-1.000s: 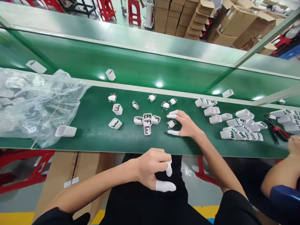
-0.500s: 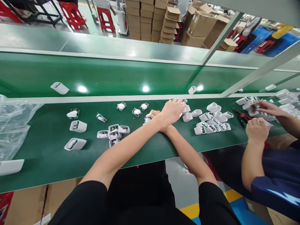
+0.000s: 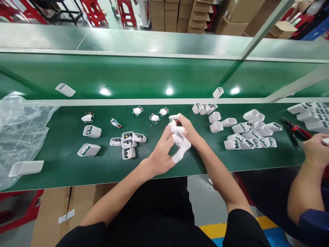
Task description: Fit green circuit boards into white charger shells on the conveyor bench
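Note:
My left hand (image 3: 161, 154) is closed on a white plastic housing (image 3: 184, 141), gripped between thumb and finger near the middle of the bench. White coverings are on some fingertips. Just behind it, my right hand (image 3: 189, 129) pinches a small white part with a circuit board (image 3: 172, 122), mostly hidden by the fingers. The two hands are very close together. Behind them lie several loose circuit boards with white domes (image 3: 154, 118). Left of my left hand stands a cluster of filled white housings (image 3: 128, 143).
More white housings (image 3: 253, 133) stand to the right, with red-handled pliers (image 3: 299, 132) beyond. A co-worker's hand (image 3: 316, 151) is at the right edge. A clear plastic bag (image 3: 23, 133) and a larger white housing (image 3: 27, 168) lie at the left. A ledge runs behind the green bench (image 3: 89, 175).
My left hand has come back from the row of housings, bringing a white housing in front of my right hand. My arms are no longer crossed. The view has shifted right.

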Demonstrator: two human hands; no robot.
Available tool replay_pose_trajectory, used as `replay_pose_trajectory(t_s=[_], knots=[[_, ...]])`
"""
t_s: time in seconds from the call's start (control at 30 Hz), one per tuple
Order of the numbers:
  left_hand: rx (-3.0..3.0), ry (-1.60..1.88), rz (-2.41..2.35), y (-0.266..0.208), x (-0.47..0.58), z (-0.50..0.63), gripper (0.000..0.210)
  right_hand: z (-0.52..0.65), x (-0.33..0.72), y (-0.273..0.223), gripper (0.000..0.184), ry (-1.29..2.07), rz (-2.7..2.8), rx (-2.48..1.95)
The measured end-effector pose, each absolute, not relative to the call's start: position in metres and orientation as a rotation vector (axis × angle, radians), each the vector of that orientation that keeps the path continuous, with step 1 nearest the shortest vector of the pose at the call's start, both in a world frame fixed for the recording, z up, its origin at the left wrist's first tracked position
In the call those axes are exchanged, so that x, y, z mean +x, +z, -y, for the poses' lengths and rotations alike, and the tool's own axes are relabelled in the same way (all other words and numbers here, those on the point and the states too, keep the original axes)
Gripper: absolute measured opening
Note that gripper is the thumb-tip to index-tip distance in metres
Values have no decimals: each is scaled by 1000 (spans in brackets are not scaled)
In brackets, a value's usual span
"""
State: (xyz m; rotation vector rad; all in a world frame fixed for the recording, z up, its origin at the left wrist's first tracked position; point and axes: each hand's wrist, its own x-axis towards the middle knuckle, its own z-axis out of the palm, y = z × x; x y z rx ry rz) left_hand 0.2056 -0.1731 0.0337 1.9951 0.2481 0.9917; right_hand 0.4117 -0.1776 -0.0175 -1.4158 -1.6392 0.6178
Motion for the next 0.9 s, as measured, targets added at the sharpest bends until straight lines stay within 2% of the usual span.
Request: replay_pose_trajectory(t_s=[0.1, 0.17, 0.2, 0.3, 0.4, 0.53, 0.77, 0.9], knots=[[1845, 1083, -427, 6, 174, 183, 43, 180, 405, -10, 38, 700, 1416, -1319], [1804, 1119, -569, -10, 167, 184, 58, 183, 400, -4, 37, 773, 1283, -1215], [1810, 1127, -606, -14, 166, 183, 57, 184, 399, 0, 37, 796, 1241, -1163], [1794, 1112, -567, -18, 170, 179, 33, 191, 396, 8, 37, 814, 1171, -1039], [1601, 1008, -490, -13, 174, 176, 28, 198, 394, 13, 40, 789, 1161, -980], [1689, 842, -518, -6, 175, 166, 37, 203, 390, 18, 45, 747, 1174, -921], [1994, 884, -420, -12, 170, 150, 72, 213, 389, 28, 54, 606, 1405, -985], [1994, 888, -410, -17, 168, 149, 71, 215, 389, 27, 62, 615, 1502, -959]])
